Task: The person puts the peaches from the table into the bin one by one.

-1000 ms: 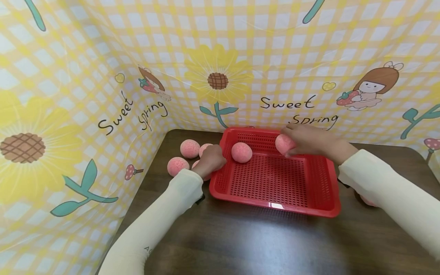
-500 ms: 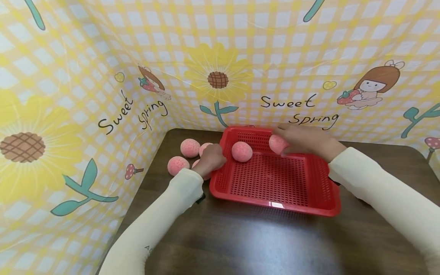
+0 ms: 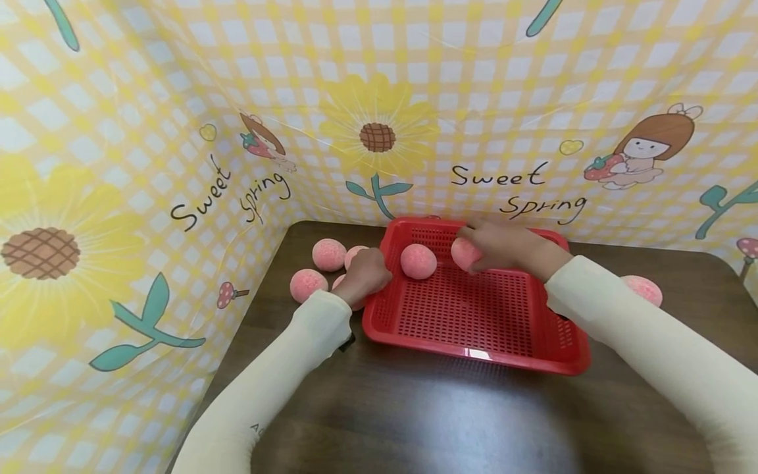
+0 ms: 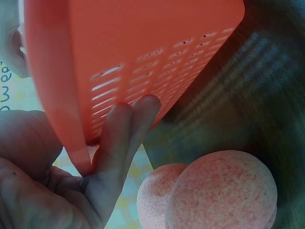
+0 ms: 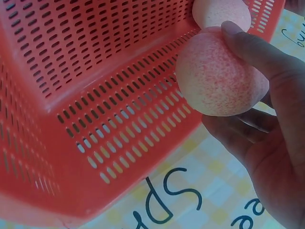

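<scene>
A red perforated plastic basket [image 3: 468, 319] sits on the dark wooden table. My left hand [image 3: 367, 271] grips its left rim, the fingers [image 4: 116, 136] against the outer wall and the thumb on the other side of the rim. With my right hand [image 3: 503, 245] I hold a pink speckled peach [image 3: 464, 255] over the back part of the basket, thumb on top and fingers beneath, as the right wrist view shows. Another peach [image 3: 418, 262] rests inside the basket toward the back left, a little left of the held one.
Several more peaches [image 3: 308, 286] lie on the table left of the basket, some partly behind my left hand. One peach [image 3: 642, 290] is at the right, partly covered by my right sleeve [image 3: 628, 329]. A yellow checked cloth [image 3: 474, 131] hangs behind the table and along its left side.
My right hand has moved left over the basket with its peach, closer to the one inside. The peach on the right now shows above my sleeve. My left hand has stayed at the rim.
</scene>
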A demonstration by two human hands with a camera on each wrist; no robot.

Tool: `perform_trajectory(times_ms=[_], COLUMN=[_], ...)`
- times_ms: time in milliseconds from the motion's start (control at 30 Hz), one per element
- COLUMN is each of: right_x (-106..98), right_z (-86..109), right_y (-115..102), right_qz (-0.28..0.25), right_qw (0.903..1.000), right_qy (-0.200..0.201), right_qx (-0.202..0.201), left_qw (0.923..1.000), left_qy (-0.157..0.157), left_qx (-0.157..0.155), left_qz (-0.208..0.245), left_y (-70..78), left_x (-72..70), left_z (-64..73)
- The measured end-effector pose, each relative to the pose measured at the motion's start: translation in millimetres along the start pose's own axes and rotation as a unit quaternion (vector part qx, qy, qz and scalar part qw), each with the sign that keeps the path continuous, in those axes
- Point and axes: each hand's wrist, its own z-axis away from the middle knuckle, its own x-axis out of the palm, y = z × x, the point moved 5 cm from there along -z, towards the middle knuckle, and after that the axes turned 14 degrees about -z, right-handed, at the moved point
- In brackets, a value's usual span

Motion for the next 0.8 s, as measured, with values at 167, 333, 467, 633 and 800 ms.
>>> perform_trajectory(times_ms=[167, 333, 467, 633, 800], right_x=[3.7, 7.8, 10.8, 16.3, 22.1], right_z=[-3.8, -8.6, -13.1, -19.1, -25.5], right_y=[0.5, 3.4, 4.5, 3.1, 1.3], right_qz=[-0.002, 0.006, 0.000, -0.018, -0.021], right_qw=[0.9999, 0.9999, 0.9999, 0.9995, 0.9990], right_qy=[0.012, 0.011, 0.003, -0.010, -0.023], right_qx=[0.002, 0.006, 0.014, 0.022, 0.033], left_qw=[1.0000, 0.9989, 0.9982, 0.9983, 0.9992], left_qy=[0.002, -0.009, -0.007, -0.007, -0.005], left_qx=[0.001, -0.006, -0.005, -0.004, -0.001], left_qz=[-0.005, 0.047, 0.059, 0.057, 0.040], left_y=[0.7, -0.4, -0.7, -0.4, -0.1], left_x=[-0.3, 1.7, 2.0, 2.5, 1.6], left_z=[-0.5, 1.8, 3.3, 2.7, 0.6])
